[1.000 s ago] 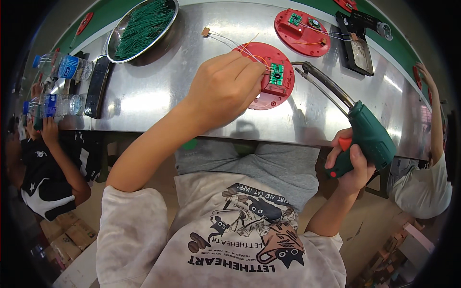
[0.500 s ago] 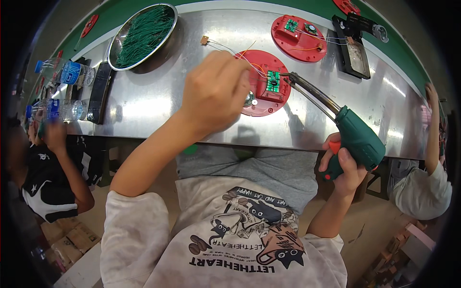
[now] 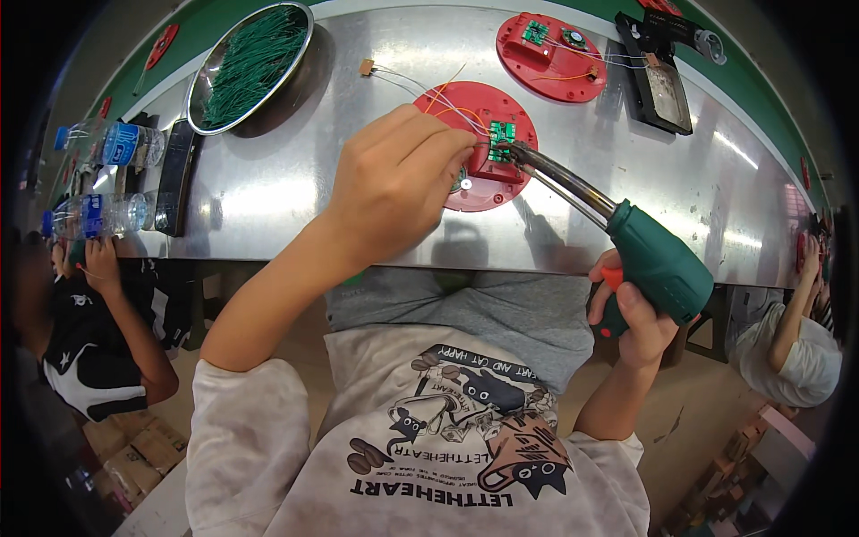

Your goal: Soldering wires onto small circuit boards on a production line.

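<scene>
Near edge of the surface (image 3: 304, 206): the right hand (image 3: 640, 327) grips a soldering gun (image 3: 664, 259), long axis slanting far-left, tip at the circuit board (image 3: 501, 131) on a red disc (image 3: 512, 190). The left hand (image 3: 389, 179) arches knuckles-up, fingers pinched, their hold hidden.

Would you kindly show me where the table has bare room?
Bare: between steel bowl, black bar and left hand; also between soldering gun and black tray. Crowded: the nearer red disc, with circuit board and wires.

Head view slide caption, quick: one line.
Right hand holds a green soldering gun, tip at the circuit board; left hand partly over the red disc.
</scene>
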`<control>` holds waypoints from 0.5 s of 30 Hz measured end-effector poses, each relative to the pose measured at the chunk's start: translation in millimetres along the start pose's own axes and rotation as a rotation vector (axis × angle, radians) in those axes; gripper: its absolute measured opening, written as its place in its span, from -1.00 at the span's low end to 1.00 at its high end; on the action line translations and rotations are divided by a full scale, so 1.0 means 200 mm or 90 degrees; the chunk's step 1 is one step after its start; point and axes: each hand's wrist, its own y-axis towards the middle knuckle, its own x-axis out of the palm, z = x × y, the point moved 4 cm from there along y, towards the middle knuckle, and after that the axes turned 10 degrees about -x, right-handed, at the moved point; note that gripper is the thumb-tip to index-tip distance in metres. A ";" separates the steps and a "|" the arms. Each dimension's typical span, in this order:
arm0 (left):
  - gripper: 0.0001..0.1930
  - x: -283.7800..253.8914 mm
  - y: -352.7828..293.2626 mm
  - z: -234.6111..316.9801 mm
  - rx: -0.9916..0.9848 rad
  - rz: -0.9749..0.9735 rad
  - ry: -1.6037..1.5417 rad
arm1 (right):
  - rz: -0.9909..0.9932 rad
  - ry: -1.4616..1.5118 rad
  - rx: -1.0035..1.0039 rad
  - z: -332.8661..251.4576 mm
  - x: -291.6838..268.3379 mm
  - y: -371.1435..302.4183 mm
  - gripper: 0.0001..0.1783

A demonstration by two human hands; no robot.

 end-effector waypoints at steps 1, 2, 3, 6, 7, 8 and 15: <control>-0.84 0.00 0.00 -0.01 0.000 0.002 -0.005 | -0.005 -0.001 -0.002 0.00 0.00 0.00 -0.47; -0.84 0.01 0.00 -0.01 0.001 0.004 -0.010 | -0.010 -0.002 -0.004 0.00 0.00 0.01 -0.47; -0.84 0.01 0.00 -0.01 0.000 0.003 -0.010 | -0.009 -0.002 -0.003 0.00 0.00 0.01 -0.47; -0.84 0.02 0.00 -0.01 0.008 -0.007 -0.012 | -0.016 0.001 0.004 0.00 0.00 0.01 -0.48; -0.85 0.02 0.00 -0.01 0.015 -0.006 -0.006 | -0.012 0.004 0.006 0.00 0.00 0.01 -0.49; -0.85 0.02 0.00 -0.01 0.022 -0.005 -0.001 | -0.007 0.007 0.009 0.00 0.00 0.01 -0.51; -0.84 0.03 -0.01 -0.01 0.033 -0.005 0.010 | -0.008 0.021 0.028 -0.01 0.00 0.02 -0.58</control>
